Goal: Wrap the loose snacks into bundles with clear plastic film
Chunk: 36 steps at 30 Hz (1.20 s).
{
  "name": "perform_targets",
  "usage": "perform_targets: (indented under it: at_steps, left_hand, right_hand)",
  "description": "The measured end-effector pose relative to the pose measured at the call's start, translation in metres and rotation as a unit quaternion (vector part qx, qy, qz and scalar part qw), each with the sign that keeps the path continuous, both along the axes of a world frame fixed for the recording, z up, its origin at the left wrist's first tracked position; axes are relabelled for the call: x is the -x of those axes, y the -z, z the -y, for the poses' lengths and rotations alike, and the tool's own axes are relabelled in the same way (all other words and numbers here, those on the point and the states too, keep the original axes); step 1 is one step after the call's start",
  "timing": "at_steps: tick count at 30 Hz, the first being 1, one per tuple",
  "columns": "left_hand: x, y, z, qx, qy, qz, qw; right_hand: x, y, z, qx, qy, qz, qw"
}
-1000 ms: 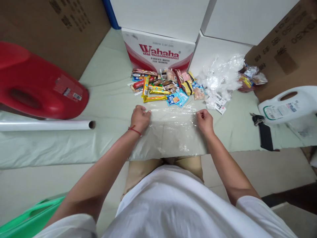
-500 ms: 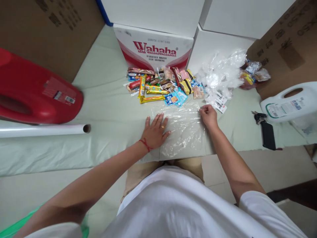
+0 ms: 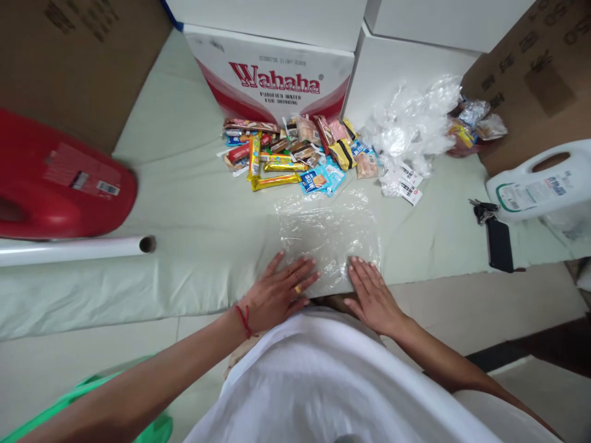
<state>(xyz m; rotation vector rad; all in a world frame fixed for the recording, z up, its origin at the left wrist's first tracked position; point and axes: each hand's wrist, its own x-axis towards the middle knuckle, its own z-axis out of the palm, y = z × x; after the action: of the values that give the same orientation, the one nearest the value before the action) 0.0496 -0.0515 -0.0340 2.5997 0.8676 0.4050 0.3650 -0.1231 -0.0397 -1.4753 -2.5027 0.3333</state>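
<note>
In the head view, both bare hands press near the front edge of a table covered with a pale green cloth [image 3: 198,215]. The thing being handled, a clear plastic sheet [image 3: 325,237], lies creased and glossy on the cloth in front of the person's body, its near edge close to the table's edge. The left hand [image 3: 272,298], with a red string bracelet [image 3: 243,321] at the wrist and a ring [image 3: 298,288] on one finger, lies palm down with its fingers spread and relaxed over the sheet's near left part. The right hand [image 3: 373,298] is palm down too, its fingers straight and gripping nothing, the tips on the near right part. Beyond the sheet is a heap of wrapped snacks [image 3: 295,163], just in front of a Wahaha carton [image 3: 277,80]; crumpled clear plastic [image 3: 401,123] sits to the right of it. Over on the left are a red jug [image 3: 69,184] and a white roll [image 3: 74,249] with a hollow end. Toward the right, a white jug [image 3: 530,191] lies near keys [image 3: 484,212] and a flat black object [image 3: 500,245].
</note>
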Motion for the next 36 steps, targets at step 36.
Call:
perform_targets:
  at_steps: [36]
  left_hand:
    - [0.026, 0.015, -0.121, 0.017, -0.083, -0.051, 0.995]
  right_hand:
    - [-0.05, -0.058, -0.289, -0.039, 0.061, 0.069, 0.995]
